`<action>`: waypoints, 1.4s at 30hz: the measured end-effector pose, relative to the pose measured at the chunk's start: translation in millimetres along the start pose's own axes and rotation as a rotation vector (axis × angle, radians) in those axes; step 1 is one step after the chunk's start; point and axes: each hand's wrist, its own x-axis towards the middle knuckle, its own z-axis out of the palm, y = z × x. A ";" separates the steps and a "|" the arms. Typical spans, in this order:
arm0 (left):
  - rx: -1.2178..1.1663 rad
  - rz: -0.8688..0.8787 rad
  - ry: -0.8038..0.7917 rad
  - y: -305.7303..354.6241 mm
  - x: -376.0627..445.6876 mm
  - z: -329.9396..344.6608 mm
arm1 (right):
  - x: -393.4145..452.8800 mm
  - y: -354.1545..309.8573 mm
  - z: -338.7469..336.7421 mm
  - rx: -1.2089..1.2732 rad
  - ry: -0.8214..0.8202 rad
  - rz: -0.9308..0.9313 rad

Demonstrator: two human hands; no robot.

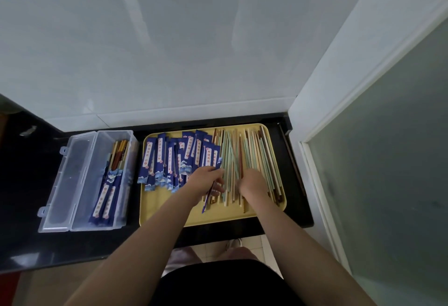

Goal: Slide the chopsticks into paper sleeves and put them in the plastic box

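Your left hand (206,180) pinches a blue paper sleeve (210,192) over the yellow tray (169,206); your right hand (252,182) curls onto the loose chopsticks (242,155). The plastic box (101,179) sits left on the surface (24,184).

A yellow tray (169,211) lies on a glossy black desk (31,199), close to its right end. Behind the desk rises a wall of large white tiles (150,58), and to the right stands a white door frame (339,82) with a frosted glass panel (392,184). Pale floor tiles (252,241) show below the desk edge.
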 end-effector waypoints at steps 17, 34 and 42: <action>-0.336 -0.149 0.109 -4.4 -6.8 4.6 | -1.9 2.3 0.3 0.021 -0.047 -0.072; 0.440 -0.007 0.235 -10.2 2.4 5.1 | -37.8 -30.0 -104.6 0.755 -0.217 -0.359; 0.529 0.067 0.251 -11.0 -1.7 8.0 | -35.1 -29.5 -117.4 0.992 0.076 -0.351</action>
